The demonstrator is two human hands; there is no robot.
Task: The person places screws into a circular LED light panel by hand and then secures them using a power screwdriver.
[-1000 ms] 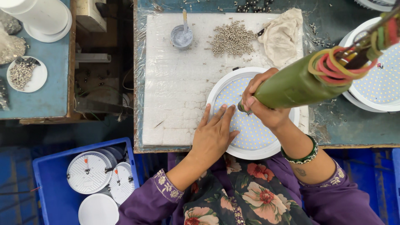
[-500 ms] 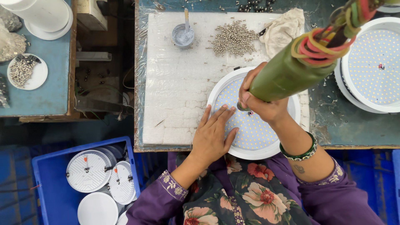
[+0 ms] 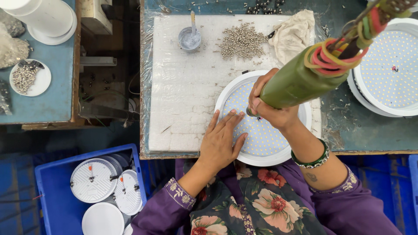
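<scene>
A round white lamp panel (image 3: 266, 138) dotted with small LEDs lies on a white foam board (image 3: 187, 91). My left hand (image 3: 221, 142) rests flat on the panel's left edge, fingers spread. My right hand (image 3: 272, 104) grips a green powered screwdriver (image 3: 300, 80) that hangs from above with coloured rubber bands around its top; its tip presses down on the panel near the middle. A heap of small silver screws (image 3: 242, 41) lies on the board beyond the panel.
A small grey cup (image 3: 190, 39) and a crumpled cloth (image 3: 292, 34) sit at the board's far side. More lamp panels (image 3: 387, 65) are stacked at right. A blue crate (image 3: 56, 204) with round lamp backs stands at lower left. A dish of screws (image 3: 27, 77) sits far left.
The view has shifted slightly and the screwdriver has swung a little to the left. Both hands stay on the panel in about the same places.
</scene>
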